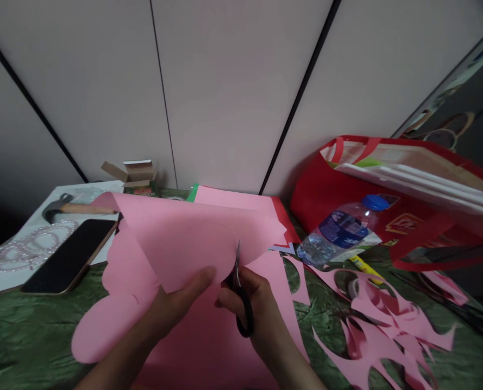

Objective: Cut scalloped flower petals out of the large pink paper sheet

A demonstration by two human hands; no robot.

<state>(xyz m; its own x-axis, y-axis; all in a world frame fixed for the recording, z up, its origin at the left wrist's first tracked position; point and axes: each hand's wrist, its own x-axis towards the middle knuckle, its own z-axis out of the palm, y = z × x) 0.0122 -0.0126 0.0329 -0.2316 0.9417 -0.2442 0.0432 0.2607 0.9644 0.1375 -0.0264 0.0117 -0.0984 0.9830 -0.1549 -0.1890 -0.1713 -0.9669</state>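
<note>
My left hand (182,298) grips the lower edge of a curling pink paper sheet (184,233), thumb on top. In my right hand (253,303) are black-handled scissors (245,314), their blades at a cut in the sheet's right part. Fingers hide part of the handles. Under the raised sheet lies another pink sheet (209,346). Left of my hands, rounded pink cut-outs (103,327) overlap one another, one with a scalloped edge.
Pink paper scraps (371,352) with curved holes spread at right, near a water bottle (339,230) leaning against a red bag (318,184). At left are a phone (71,257), a hammer (87,208), bead strings (34,246) and an opened small box (139,176).
</note>
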